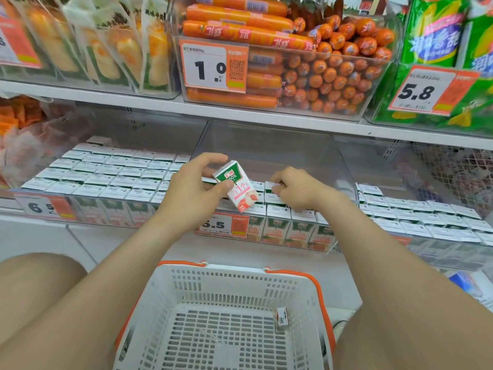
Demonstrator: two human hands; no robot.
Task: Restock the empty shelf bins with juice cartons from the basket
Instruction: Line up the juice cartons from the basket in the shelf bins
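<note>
Left hand grasps a tilted juice carton above the middle bin. Right hand curls its fingers onto a shelved carton, though its grip cannot be told.

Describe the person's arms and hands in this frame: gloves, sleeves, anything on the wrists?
No gloves on the left hand or the right hand. No rings, watch or wristband can be seen. The left forearm and right forearm are uncovered as far as the frame reaches, with no sleeve edge in view. No markings or cables.
</note>
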